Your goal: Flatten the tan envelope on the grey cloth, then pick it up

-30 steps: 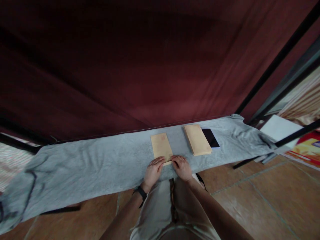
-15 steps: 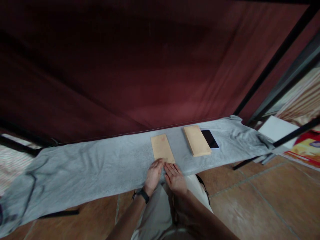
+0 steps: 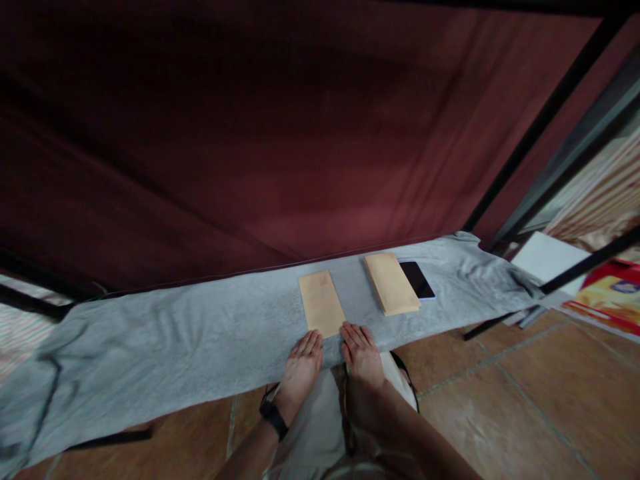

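A tan paper envelope [image 3: 321,301] with a small reddish mark near its far edge lies flat on the grey cloth [image 3: 225,320]. My left hand [image 3: 304,363] rests palm down, its outstretched fingertips at the envelope's near left corner. At the near right corner lie the fingertips of my right hand [image 3: 361,350], also palm down and flat. Neither hand grips anything. To the right is a thick stack of similar tan envelopes [image 3: 393,283], partly covering a dark-screened phone or tablet [image 3: 418,280].
A dark red fabric panel [image 3: 300,167] rises behind the cloth-covered surface. Black metal bars [image 3: 540,127] frame the right side. Beyond them are a white box [image 3: 547,257] and a red and yellow package [image 3: 610,297]. Brown floor tiles [image 3: 525,393] show below.
My hands have moved apart, from together at the middle of the envelope's near edge to its two near corners. The whole near edge now shows between them.
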The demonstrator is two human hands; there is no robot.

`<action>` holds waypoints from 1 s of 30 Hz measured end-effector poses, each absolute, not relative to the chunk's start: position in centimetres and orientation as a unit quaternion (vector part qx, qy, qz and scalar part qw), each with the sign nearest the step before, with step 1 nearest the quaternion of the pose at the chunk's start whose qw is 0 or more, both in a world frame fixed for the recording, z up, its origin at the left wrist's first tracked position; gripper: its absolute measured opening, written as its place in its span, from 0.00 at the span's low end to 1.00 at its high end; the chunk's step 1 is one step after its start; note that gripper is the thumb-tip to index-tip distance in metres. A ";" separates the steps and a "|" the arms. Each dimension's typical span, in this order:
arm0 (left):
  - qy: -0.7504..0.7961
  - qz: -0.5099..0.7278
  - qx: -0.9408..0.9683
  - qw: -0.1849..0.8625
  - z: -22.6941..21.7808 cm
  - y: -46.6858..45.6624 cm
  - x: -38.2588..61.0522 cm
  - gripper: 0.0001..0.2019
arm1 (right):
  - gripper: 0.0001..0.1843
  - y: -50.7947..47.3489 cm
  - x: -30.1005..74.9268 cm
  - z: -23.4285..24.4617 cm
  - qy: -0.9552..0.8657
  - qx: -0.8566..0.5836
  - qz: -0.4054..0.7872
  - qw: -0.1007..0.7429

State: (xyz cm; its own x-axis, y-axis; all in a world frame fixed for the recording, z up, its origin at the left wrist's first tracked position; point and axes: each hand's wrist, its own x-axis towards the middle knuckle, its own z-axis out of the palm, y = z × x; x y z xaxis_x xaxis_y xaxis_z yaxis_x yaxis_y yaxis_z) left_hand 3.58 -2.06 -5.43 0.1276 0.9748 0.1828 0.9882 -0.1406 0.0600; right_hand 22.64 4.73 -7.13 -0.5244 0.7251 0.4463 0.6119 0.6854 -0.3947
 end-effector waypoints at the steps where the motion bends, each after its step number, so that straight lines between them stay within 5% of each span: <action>1: -0.655 -0.062 -0.752 0.041 -5.0 -1.7 3.9 0.21 | 0.23 4.8 22.5 -7.1 -0.867 -0.389 0.094 0.298; 9: -0.656 0.038 -0.749 0.083 -2.8 1.3 6.7 0.14 | 0.26 6.0 21.9 -6.5 -0.856 -0.410 0.112 0.294; 14: -0.641 0.031 -0.759 0.113 -3.4 2.0 7.0 0.16 | 0.25 7.1 20.7 -7.5 -0.789 -0.462 0.147 0.377; 21: -0.634 0.062 -0.759 0.134 -3.8 2.7 8.2 0.13 | 0.08 10.2 19.2 -6.9 -0.644 -0.536 0.390 0.382; 30: -0.682 0.015 -0.722 0.110 -1.3 3.4 8.2 0.15 | 0.16 10.3 17.7 -4.0 -0.598 -0.493 0.519 0.361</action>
State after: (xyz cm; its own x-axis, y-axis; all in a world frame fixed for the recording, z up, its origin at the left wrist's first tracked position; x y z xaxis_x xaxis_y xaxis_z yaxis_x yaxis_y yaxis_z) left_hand 8.18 3.40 -1.29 0.0680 0.9895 0.1274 0.9827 -0.0444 -0.1797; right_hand 17.66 10.31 -4.01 -0.2527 0.9643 -0.0795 0.2149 -0.0242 -0.9763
